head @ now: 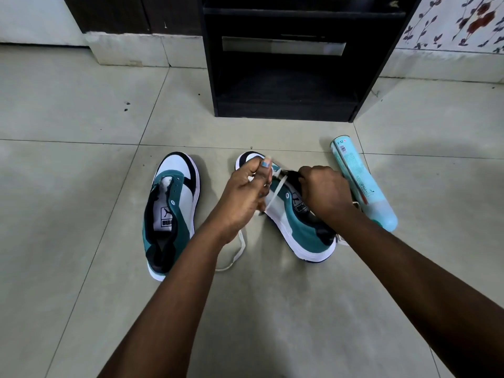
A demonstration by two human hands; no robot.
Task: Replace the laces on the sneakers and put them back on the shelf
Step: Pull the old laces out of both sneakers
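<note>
Pinching flat white lace [276,190], suede sneaker [300,227].

- A home, seen at floor level in a room or hallway.
- Large pale floor tiles [81,110] with thin grout lines spread across the whole view.
- A black shelf unit [283,77] stands on the floor at 12 o'clock, its low compartments open.
- Floral wallpaper [463,20] covers the wall at 2 o'clock.
- A chipped pale skirting [141,50] runs along the wall at 11 o'clock, under dark wood panels [109,12].
</note>
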